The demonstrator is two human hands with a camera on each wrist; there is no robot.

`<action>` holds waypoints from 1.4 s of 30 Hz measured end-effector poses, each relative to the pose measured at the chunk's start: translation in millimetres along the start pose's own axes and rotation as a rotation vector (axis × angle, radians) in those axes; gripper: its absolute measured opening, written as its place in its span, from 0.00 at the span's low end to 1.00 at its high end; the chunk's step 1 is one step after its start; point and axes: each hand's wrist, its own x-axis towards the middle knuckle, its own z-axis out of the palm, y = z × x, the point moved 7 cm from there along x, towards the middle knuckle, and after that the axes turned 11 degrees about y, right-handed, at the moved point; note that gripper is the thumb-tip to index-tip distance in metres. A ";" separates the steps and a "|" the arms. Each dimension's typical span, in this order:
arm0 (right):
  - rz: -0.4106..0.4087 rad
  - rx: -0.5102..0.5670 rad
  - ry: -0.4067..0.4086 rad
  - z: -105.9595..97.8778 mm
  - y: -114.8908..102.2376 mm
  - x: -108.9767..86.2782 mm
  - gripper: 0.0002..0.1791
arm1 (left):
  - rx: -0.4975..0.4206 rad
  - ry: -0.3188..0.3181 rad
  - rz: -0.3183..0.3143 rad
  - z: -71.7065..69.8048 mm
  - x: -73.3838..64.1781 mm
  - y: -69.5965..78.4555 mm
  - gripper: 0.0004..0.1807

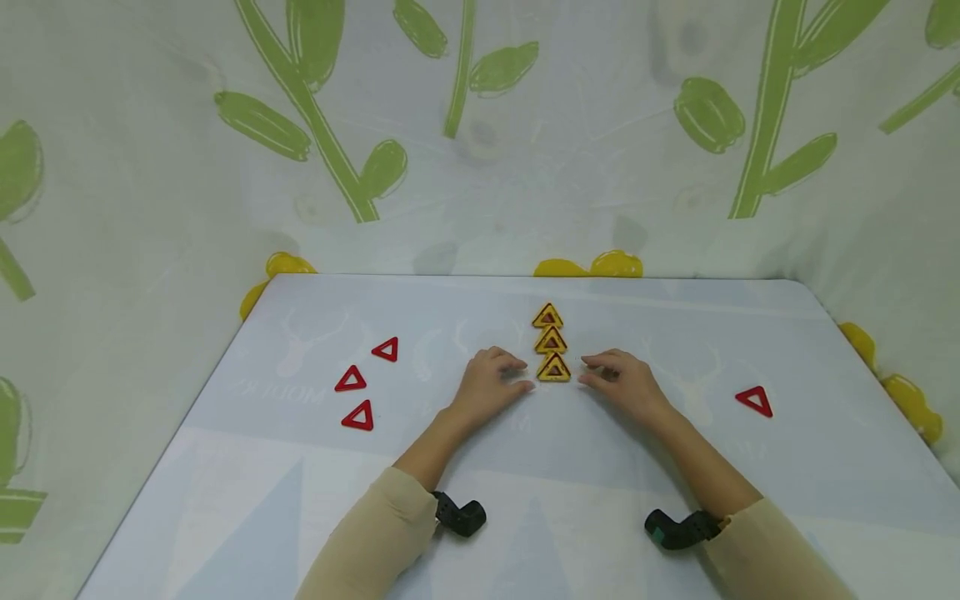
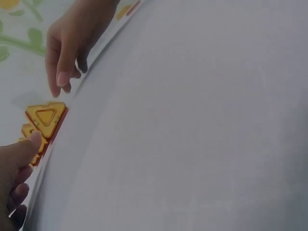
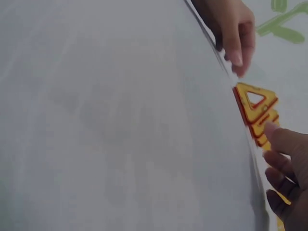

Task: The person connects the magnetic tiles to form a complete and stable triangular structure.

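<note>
Three yellow triangle tiles stand in a column, tip to base, at the table's middle: a far tile (image 1: 547, 316), a middle one (image 1: 551, 340) and a near one (image 1: 554, 368). Red edging shows under the yellow in the right wrist view, on the near tile (image 3: 256, 102). My left hand (image 1: 491, 383) is just left of the near tile, thumb and fingers apart and relaxed, holding nothing. On the other side my right hand (image 1: 624, 383) mirrors it, loosely bent fingers a little off the tile's right corner.
Three red triangle frames lie to the left: a far one (image 1: 386, 349), a middle one (image 1: 351, 379) and a near one (image 1: 358, 416). Another red triangle (image 1: 755, 401) lies at the right. Behind the white table (image 1: 525, 533) hangs a leaf-patterned curtain (image 1: 570, 167).
</note>
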 end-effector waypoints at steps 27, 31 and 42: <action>0.191 -0.002 -0.001 -82.2 54.8 -30.9 0.30 | -0.110 0.088 -0.251 -103.6 -45.6 -49.8 0.28; 0.194 -0.011 0.030 -95.5 62.9 -39.4 0.31 | -0.100 0.095 -0.269 -118.1 -53.9 -55.5 0.30; 0.166 -0.105 0.130 -135.2 88.9 -58.1 0.30 | 0.002 0.078 -0.286 -159.0 -78.4 -79.1 0.35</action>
